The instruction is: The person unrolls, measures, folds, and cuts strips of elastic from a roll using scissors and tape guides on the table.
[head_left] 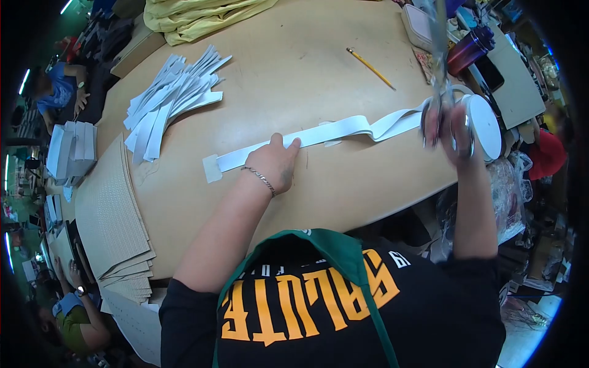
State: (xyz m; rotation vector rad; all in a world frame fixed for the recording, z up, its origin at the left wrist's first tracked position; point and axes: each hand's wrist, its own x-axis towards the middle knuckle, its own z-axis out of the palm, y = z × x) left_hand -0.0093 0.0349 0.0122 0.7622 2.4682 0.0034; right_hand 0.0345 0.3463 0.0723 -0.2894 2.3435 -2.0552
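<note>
Fingers (296,145) of the left hand (274,164) rest on the white band (328,130), thumb and forefinger slightly apart; the remaining fingers are concealed, so whether they pinch the band cannot be told. The right hand (454,132) grips scissors (440,67) by the handle loops, blades directed away from the body. Motion blur obscures the blade opening.

The band lies on the tabletop (257,214). Its near-left end sits at a tape patch (211,170); a second tape patch (333,143) shows beside it farther along. Beyond this point the band folds and twists toward a white roll (484,126) beside the right hand.

The step in hand appears to be steadying the band against the tape patches. The next move would likely call for smoothing the folded section and closing the blades across the band at the chosen length.

Farther out, loose white strips (175,101) form a pile at left; a pencil (371,68) lies at the far side, and yellow fabric (202,17) is stacked at the far edge.
</note>
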